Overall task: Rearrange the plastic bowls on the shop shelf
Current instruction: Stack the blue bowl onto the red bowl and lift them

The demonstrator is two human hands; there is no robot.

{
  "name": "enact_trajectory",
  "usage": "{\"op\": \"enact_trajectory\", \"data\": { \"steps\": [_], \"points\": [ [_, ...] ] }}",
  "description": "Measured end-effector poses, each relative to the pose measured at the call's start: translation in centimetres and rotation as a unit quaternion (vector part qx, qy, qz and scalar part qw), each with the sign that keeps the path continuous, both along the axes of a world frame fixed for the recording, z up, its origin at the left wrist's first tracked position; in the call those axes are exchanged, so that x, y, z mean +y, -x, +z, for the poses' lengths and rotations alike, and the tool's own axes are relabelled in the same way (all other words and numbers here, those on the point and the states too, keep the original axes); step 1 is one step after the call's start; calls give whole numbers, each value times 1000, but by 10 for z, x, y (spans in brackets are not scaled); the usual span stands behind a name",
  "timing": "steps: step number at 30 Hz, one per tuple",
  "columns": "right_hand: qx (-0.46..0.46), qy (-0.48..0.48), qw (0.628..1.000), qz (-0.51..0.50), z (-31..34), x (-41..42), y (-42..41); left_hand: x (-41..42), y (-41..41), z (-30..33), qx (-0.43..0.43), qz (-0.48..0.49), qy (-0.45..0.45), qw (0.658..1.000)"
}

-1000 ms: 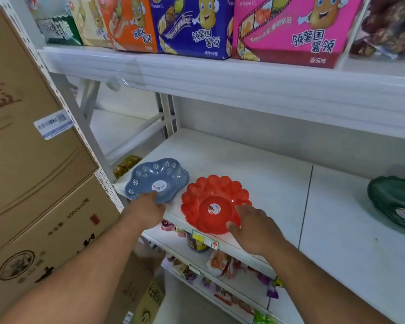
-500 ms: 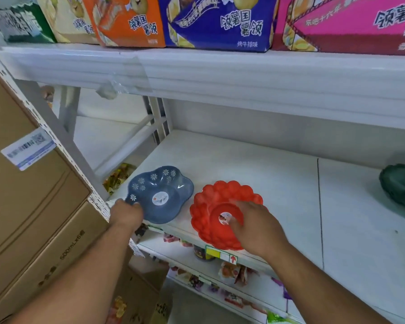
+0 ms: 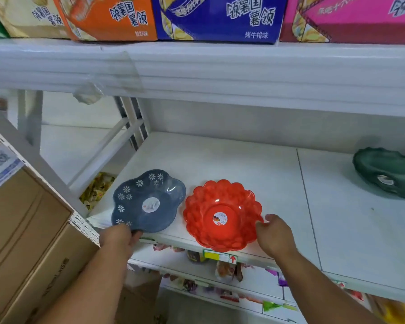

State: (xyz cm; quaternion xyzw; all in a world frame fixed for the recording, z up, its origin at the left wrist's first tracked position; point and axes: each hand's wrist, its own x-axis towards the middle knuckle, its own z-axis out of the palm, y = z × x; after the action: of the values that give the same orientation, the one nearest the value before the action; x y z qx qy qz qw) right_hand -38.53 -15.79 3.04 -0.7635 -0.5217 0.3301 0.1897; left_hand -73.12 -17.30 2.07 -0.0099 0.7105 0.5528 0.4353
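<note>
A blue flower-shaped bowl (image 3: 149, 202) with white daisy prints lies at the front left of the white shelf (image 3: 243, 164). My left hand (image 3: 117, 237) grips its near rim. Right beside it sits a red scalloped bowl (image 3: 221, 213), its front overhanging the shelf edge. My right hand (image 3: 275, 235) is at the red bowl's right rim, thumb and fingers touching it. A dark green bowl (image 3: 387, 171) rests farther right, near the back of the shelf.
Cardboard cartons (image 3: 26, 230) stand close on the left against a perforated upright. The upper shelf (image 3: 220, 71) carries coloured snack boxes (image 3: 218, 17) and hangs low over the bowls. Snack packets (image 3: 225, 270) fill the shelf below.
My right hand has come off the red bowl's centre to its right rim. The red bowl has slid slightly forward. My left hand stays on the blue bowl's rim.
</note>
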Motion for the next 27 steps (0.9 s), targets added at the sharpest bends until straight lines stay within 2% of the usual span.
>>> {"op": "enact_trajectory", "data": {
  "steps": [3,7,10,14,18,22,27],
  "points": [
    [35,17,999,-7,-5,2,-3,0,-2,5,-43,31,-5,999],
    [52,22,998,-27,-9,5,-6,3,-4,19,-19,40,-34,998],
    [51,24,998,-34,-10,6,-5,5,-11,41,-41,56,-87,994],
    [63,27,997,-45,-12,7,-4,0,-38,60,-13,-48,-135,990],
    [113,31,991,-70,-10,6,-4,-2,-68,63,-13,-136,-126,983],
    [206,47,969,-125,-5,4,-4,-3,-86,51,-2,-200,-93,975],
    [267,54,948,-165,-4,2,-2,-4,-98,44,8,-234,-80,969]
  ]
}}
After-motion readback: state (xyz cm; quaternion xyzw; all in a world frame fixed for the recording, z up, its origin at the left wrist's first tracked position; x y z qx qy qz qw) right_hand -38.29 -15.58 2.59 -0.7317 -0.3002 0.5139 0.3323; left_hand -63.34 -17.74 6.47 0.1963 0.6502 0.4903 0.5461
